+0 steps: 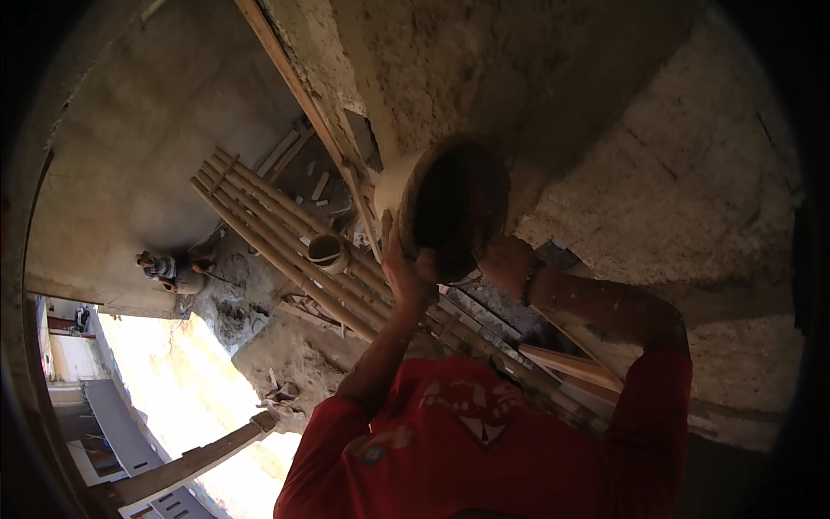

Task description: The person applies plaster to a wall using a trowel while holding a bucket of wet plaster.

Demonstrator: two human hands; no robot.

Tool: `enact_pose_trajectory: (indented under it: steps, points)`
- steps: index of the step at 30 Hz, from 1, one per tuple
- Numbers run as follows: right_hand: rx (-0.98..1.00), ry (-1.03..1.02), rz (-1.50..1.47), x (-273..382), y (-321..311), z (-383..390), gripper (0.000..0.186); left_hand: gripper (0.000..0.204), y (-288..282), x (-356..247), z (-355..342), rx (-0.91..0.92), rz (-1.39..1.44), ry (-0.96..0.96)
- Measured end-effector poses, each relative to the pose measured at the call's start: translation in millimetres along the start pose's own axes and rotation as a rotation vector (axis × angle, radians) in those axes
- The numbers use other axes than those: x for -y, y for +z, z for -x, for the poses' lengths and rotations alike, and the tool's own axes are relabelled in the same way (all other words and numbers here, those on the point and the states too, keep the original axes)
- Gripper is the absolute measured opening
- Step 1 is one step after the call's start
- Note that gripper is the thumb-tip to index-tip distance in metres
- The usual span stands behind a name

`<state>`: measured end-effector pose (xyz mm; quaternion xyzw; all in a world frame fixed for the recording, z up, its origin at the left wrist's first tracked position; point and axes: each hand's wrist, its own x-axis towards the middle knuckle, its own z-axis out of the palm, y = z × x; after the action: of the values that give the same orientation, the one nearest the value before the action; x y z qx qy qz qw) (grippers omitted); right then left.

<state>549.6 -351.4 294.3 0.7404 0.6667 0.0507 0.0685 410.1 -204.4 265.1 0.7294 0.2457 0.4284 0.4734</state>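
A pale round bucket (397,183) is tilted in front of me against the rough plastered wall, its mouth turned toward me. Deep shadow hides what is inside. My left hand (406,270) grips its lower left side, fingers up along the outer wall and thumb near the rim. At the lower right of the rim, my right hand (507,264) is closed, with a dark band on the wrist. Whatever its fingers hold is lost in the dark mouth of the bucket. Damp-looking plaster (519,69) covers the wall above.
Below me, long bamboo poles (285,251) lie side by side as a platform, with a second bucket (327,253) on them. A wooden batten (290,73) runs along the wall edge. Far left, another person (173,268) is low by the wall. Planks (571,365) lie at right.
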Motion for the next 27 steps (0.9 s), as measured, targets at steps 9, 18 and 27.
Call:
enact_pose_trajectory:
  steps: [9, 18, 27]
  points:
    - [-0.138, 0.147, 0.353, -39.8, -81.2, -29.7, 0.022, 0.070, -3.4, -24.6, -5.2, 0.050, -0.130, 0.001]
    - [0.352, 0.131, -0.055, -68.7, -57.5, -47.2, 0.022, 0.076, -9.1, -45.1, -10.9, 0.066, -0.191, 0.163]
    - [0.146, 0.090, -1.266, -78.6, 62.0, 1.7, 0.035, 0.070, -16.1, -64.6, -7.3, 0.233, -0.237, 0.095]
